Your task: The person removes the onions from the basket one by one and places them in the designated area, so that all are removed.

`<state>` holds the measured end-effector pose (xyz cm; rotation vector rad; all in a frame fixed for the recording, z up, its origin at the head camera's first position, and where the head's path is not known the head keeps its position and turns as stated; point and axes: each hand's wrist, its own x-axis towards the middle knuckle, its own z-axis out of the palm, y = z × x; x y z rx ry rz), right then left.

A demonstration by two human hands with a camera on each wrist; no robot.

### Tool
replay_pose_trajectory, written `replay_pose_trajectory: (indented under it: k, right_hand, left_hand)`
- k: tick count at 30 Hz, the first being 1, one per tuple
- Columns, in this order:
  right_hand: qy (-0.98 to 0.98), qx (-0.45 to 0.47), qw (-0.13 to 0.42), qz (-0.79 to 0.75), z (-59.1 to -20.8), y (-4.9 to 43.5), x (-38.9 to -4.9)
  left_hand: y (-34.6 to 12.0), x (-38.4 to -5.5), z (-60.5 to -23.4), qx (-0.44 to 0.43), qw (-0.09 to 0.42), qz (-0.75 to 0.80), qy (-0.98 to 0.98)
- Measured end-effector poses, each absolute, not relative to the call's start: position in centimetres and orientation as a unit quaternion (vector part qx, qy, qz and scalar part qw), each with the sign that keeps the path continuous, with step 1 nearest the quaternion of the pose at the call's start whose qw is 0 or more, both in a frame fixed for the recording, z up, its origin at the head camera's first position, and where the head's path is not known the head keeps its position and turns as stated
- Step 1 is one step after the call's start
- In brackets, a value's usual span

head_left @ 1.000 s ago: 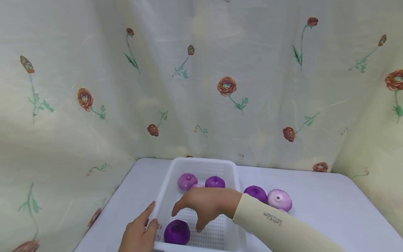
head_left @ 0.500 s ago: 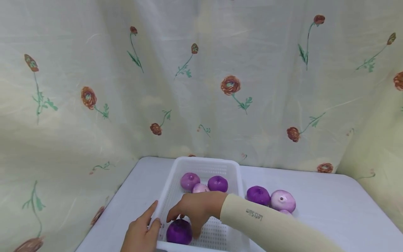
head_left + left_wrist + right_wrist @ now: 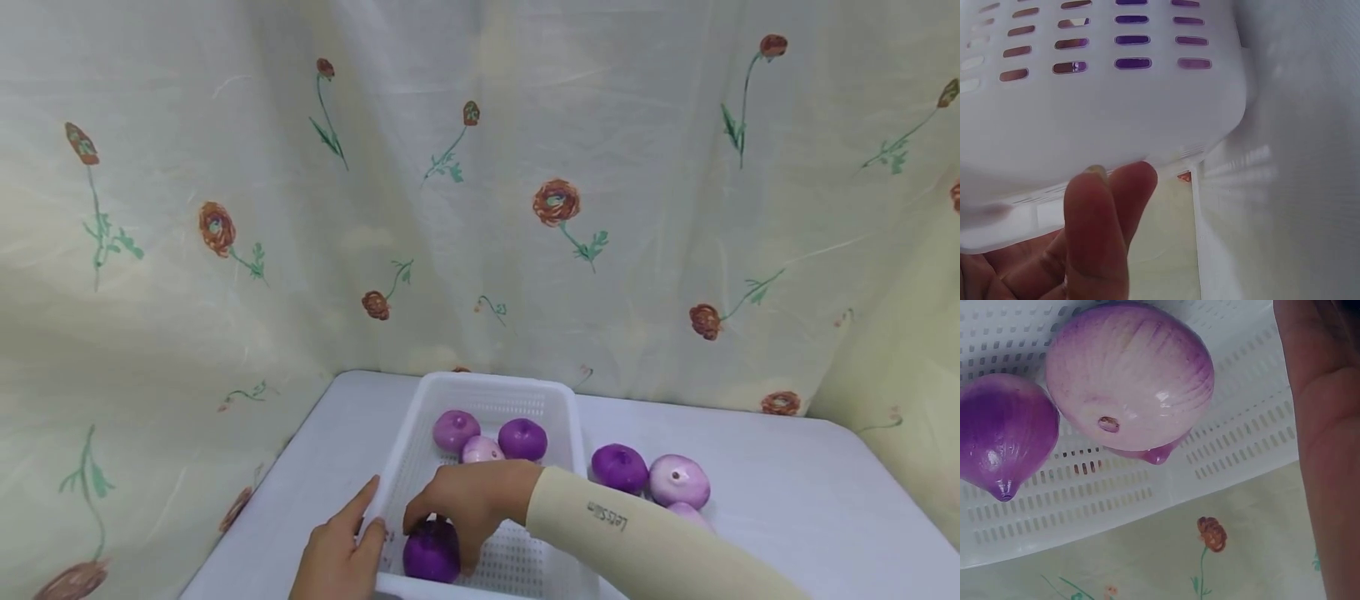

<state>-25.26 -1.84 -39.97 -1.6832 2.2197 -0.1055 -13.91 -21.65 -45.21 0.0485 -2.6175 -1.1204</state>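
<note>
In the head view, my right hand (image 3: 461,508) reaches down into a white plastic basket (image 3: 401,442) and curls its fingers and thumb round a dark purple onion (image 3: 431,557) at the near left corner. My left hand (image 3: 337,546) holds the basket's left rim. The left wrist view shows its fingertips (image 3: 1094,212) under the rim, against the slotted outer wall. Farther back in the basket lie two purple onions (image 3: 456,431) and a paler onion (image 3: 482,449). The right wrist view shows the pale onion (image 3: 1129,375) close up, with part of my right hand (image 3: 1329,425).
Right of the basket, a dark purple onion (image 3: 619,467), a pale onion (image 3: 678,481) and another partly hidden by the sleeve (image 3: 622,529) lie on the white table (image 3: 780,492). A flower-patterned sheet (image 3: 480,208) hangs behind and at both sides.
My right hand has come down onto the dark purple onion and its fingers have closed round it. The left hand stays at the rim. The head view has shifted slightly.
</note>
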Motion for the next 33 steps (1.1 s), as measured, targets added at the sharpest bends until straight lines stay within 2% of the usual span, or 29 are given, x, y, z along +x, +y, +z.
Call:
replay_pose_trajectory:
  k: [10, 23, 33]
  right_hand:
    - [0.798, -0.576, 0.168, -0.05, -39.5, -0.6, -25.3]
    - [0.815, -0.525, 0.183, -0.16, -37.3, 3.5, -26.1]
    - [0.822, -0.507, 0.131, -0.222, -35.4, 6.9, -25.8]
  left_hand:
    - [-21.7, -13.7, -44.4, 0.044, 0.105, -0.403, -0.908]
    - [-21.5, -13.9, -44.7, 0.032, 0.098, -0.429, -0.897]
    - [-21.3, -13.8, -44.5, 0.044, 0.098, -0.426, -0.898]
